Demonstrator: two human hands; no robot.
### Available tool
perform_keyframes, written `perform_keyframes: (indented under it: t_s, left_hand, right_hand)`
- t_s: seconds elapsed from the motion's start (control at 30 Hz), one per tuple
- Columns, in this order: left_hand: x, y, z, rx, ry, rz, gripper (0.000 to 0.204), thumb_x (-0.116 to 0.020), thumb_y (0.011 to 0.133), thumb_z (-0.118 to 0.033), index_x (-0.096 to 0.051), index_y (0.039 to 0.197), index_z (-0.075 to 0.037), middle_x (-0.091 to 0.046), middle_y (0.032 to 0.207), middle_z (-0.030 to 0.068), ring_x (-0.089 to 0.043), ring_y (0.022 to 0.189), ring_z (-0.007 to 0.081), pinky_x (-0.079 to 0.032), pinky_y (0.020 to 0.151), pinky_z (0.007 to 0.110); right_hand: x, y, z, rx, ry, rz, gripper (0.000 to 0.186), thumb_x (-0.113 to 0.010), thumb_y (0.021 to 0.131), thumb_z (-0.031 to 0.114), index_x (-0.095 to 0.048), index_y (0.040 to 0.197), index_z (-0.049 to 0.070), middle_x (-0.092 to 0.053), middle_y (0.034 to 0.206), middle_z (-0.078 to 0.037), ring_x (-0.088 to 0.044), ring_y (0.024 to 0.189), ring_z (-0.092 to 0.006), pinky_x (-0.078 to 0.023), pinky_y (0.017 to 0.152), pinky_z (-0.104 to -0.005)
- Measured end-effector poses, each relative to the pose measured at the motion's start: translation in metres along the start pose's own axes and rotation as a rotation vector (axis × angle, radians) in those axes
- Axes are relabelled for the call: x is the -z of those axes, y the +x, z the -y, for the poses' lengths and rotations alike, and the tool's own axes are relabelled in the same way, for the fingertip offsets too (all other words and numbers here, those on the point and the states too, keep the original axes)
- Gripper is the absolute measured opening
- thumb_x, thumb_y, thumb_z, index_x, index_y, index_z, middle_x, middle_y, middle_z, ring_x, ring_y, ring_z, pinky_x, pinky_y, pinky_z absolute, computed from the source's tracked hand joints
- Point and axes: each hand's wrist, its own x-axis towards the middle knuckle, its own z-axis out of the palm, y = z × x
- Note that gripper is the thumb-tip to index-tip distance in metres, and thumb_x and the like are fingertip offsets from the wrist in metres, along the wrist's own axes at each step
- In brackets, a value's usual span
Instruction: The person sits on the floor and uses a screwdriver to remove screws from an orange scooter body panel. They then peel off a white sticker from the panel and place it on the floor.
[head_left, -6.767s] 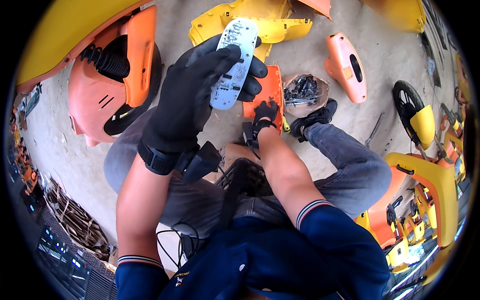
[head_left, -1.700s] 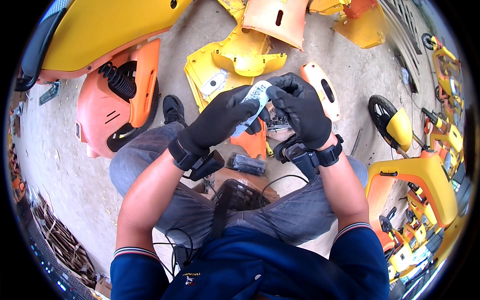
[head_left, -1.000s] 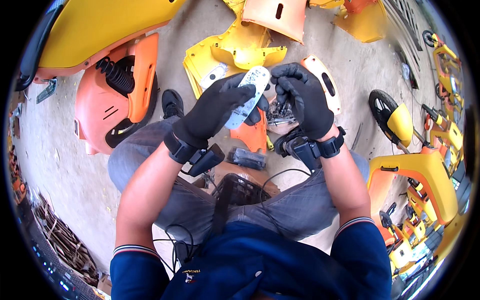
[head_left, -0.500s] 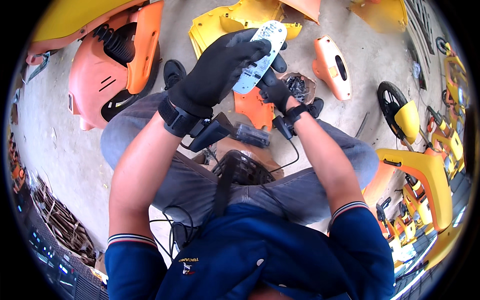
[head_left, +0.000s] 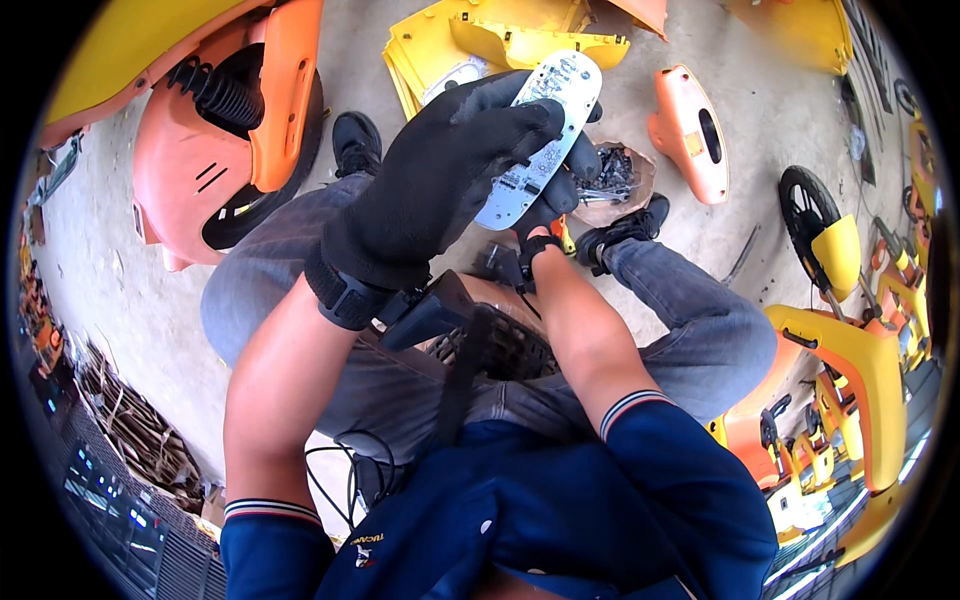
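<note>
My left hand [head_left: 440, 180], in a black glove, is closed on a long oval circuit board [head_left: 545, 140], pale with rounded ends and small parts on its face. Its thumb lies across the board's face while other fingertips show past the far edge. Close under the board's lower right side, my gloved right hand [head_left: 552, 200] appears curled. The board and the left hand hide most of its fingers, so what it grips cannot be made out. A small orange-and-yellow piece [head_left: 564, 236] shows beside the right wrist.
Yellow body panels [head_left: 425, 50] and an orange shell [head_left: 690, 135] lie on the concrete floor. A box of small dark parts [head_left: 612, 180] stands by my right foot. An orange scooter body [head_left: 190, 165] is at left; a loose wheel [head_left: 805, 220] lies at right. A black crate [head_left: 510, 350] sits between my legs.
The board and left hand have shifted slightly right and down in the picture. My right hand has drawn in lower behind the board, its forearm moving left. My right leg has shifted outward.
</note>
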Motion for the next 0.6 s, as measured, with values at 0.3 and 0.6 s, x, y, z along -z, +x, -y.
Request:
perform_keyframes:
  t_s: [0.3,0.6]
  left_hand:
    - [0.004,0.001,0.007,0.03,0.191,-0.115,0.035,-0.045,0.103,-0.019,-0.051,0.127,0.005,-0.068,0.1,0.0145,-0.065,0.073,0.0162,-0.053,0.066,0.027]
    - [0.005,0.004,0.011,0.001,0.194,-0.082,0.034,-0.043,0.104,-0.019,-0.051,0.126,0.005,-0.067,0.101,0.014,-0.065,0.074,0.0165,-0.053,0.067,0.027]
  right_hand:
    - [-0.008,-0.012,-0.006,0.348,-0.203,-0.124,0.058,-0.051,0.087,0.019,-0.041,0.144,0.014,-0.057,0.13,-0.024,-0.056,0.118,-0.0388,-0.045,0.099,-0.0446]
    - [-0.004,0.019,-0.052,0.526,-0.315,-0.191,0.031,-0.051,0.087,0.024,-0.068,0.108,0.008,-0.068,0.109,-0.02,-0.064,0.103,-0.0367,-0.05,0.09,-0.0447]
